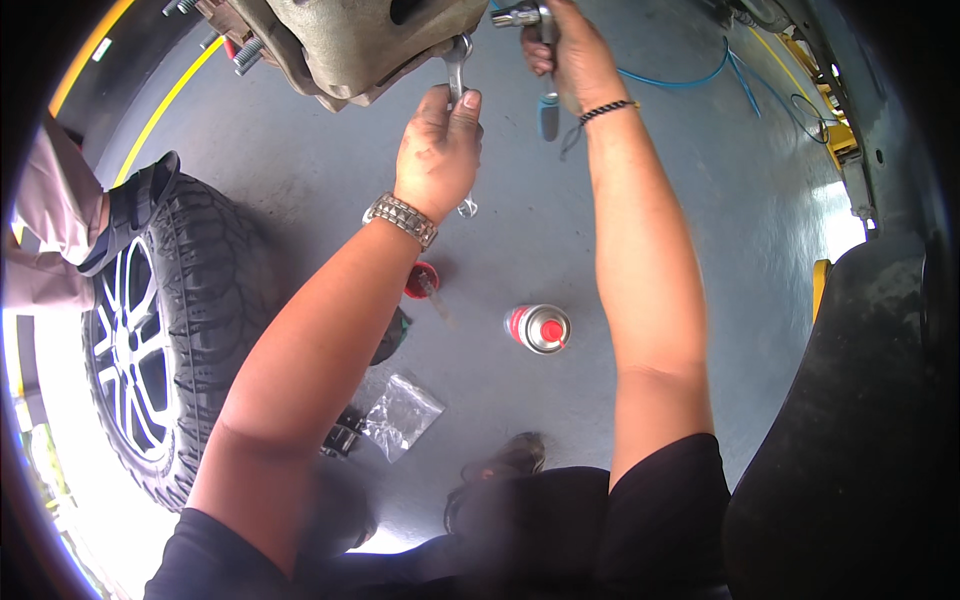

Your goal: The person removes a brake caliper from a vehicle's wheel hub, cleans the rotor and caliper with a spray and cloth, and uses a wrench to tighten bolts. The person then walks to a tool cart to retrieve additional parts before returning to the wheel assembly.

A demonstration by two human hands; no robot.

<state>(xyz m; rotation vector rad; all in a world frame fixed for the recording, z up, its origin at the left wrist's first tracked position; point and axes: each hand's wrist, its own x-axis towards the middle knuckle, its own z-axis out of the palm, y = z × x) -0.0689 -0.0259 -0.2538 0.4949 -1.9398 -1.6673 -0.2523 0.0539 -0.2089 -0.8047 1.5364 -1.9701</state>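
A rough metal brake caliper [380,45] hangs at the top, with bolts at its left. My left hand [436,150] is closed round a silver combination wrench [456,65], whose upper ring end sits at the caliper's lower right edge; its other end shows below my fist. My right hand [568,65], right of the caliper, grips a ratchet [547,118] with a silver socket on its head and a blue-grey handle end hanging below the fingers.
A large tyre [210,300] stands left beside another person's legs [60,200]. On the floor lie a spray can [538,328], a red container [422,280], a plastic bag [398,418] and blue hoses [690,82]. A black vehicle panel [830,380] borders the right.
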